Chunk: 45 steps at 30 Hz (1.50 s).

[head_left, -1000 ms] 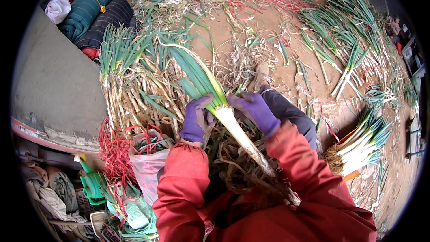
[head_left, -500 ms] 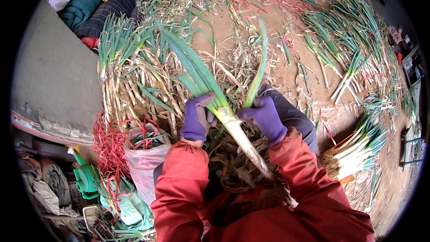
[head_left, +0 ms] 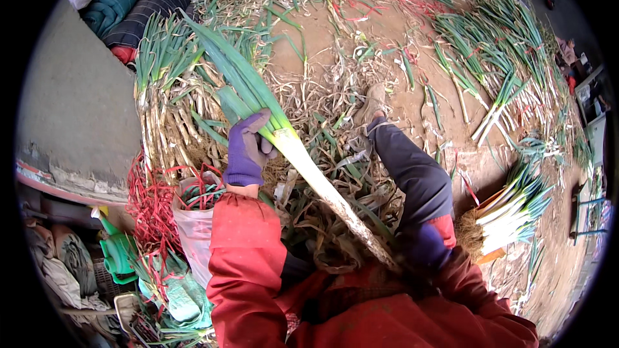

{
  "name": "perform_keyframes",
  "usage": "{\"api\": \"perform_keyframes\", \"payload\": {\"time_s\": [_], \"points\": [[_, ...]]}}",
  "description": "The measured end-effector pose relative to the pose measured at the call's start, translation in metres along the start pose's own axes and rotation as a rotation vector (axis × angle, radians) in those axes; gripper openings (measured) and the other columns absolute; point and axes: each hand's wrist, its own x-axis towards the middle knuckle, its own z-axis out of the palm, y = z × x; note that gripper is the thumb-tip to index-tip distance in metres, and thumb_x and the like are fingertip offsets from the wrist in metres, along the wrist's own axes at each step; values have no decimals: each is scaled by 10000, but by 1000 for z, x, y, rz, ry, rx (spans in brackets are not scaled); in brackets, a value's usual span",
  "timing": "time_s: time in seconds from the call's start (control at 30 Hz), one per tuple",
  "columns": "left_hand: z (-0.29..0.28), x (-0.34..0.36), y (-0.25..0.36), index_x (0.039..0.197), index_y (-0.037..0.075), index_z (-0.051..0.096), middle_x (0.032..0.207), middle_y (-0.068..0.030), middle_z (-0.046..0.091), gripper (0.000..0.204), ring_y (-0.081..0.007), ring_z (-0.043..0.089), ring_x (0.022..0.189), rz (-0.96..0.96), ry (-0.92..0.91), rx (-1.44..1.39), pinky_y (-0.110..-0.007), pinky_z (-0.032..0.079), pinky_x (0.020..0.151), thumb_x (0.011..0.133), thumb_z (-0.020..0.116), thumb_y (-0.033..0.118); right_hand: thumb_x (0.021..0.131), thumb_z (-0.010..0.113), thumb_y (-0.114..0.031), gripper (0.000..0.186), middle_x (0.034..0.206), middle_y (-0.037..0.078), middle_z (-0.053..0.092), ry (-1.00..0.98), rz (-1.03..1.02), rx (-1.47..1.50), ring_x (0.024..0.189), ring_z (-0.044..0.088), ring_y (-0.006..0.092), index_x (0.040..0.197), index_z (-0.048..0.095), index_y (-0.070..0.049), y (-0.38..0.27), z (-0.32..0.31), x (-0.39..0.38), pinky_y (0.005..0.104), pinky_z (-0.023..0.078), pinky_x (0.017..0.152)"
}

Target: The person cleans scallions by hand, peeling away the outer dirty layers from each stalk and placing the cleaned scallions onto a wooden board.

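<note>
My left hand (head_left: 248, 148), in a purple glove, is closed round a leek (head_left: 309, 177) just below its green leaves. The leek lies diagonally, leaves toward the upper left, white stalk and soiled lower end toward my body. My right hand (head_left: 425, 245), in shadow beside my right leg, is close to that lower end; its fingers are hidden, so I cannot tell what they hold. Beneath the leek lies a heap of dry peeled leaves (head_left: 325, 212). A plastic bag (head_left: 193, 232) stands left of my left forearm, beside tangled red ties (head_left: 145, 200).
Piled leeks (head_left: 164, 116) lie ahead-left, loose leeks (head_left: 490, 45) along the right, a trimmed bundle (head_left: 500, 219) by my right leg (head_left: 412, 180). A grey low wall (head_left: 77, 109) borders the left, with rolled quilts (head_left: 116, 9) and a green watering can (head_left: 119, 254). Leaf scraps litter the ground (head_left: 354, 19).
My right hand has dropped from the upper stalk toward my lap, and the pulled-away leaf it held is out of sight. My left hand has shifted up and left with the leek.
</note>
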Motion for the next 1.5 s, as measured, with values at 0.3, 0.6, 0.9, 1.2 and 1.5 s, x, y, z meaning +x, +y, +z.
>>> {"api": "perform_keyframes", "payload": {"time_s": [0.3,0.6,0.9,1.2,1.5], "points": [[21,-28,-2,880,-23,630,564,-93,575,240,-159,482,346,30,34,238,-272,368,299,817,622,208,797,574,10,300,799,20,589,-124,98,1389,574,498,27,1097,584,5,-62,31,53,166,375,489],[33,-97,-65,840,-50,660,552,-116,592,199,-122,466,298,-240,-283,305,-256,346,286,795,667,144,751,565,-108,197,612,39,565,130,81,1268,475,513,89,896,606,18,-66,0,75,193,369,410],[-12,-45,-77,864,14,647,723,-66,649,322,-188,654,637,-267,-403,841,-320,516,457,960,445,247,786,571,-84,216,721,24,563,157,13,1187,545,540,83,959,591,43,-55,-22,69,210,415,472],[47,7,-43,1106,3,516,926,-120,587,332,-261,595,793,-117,-210,-207,-420,521,717,918,569,272,896,601,-221,246,777,32,652,331,-203,408,681,594,132,1049,643,-33,-54,-22,88,278,470,630],[49,8,-43,1115,14,527,927,-137,622,360,-277,641,792,-108,-192,-183,-465,551,729,902,585,298,903,595,-182,164,750,42,608,77,-231,554,634,557,129,861,606,-24,-70,-2,152,274,444,575]]}}
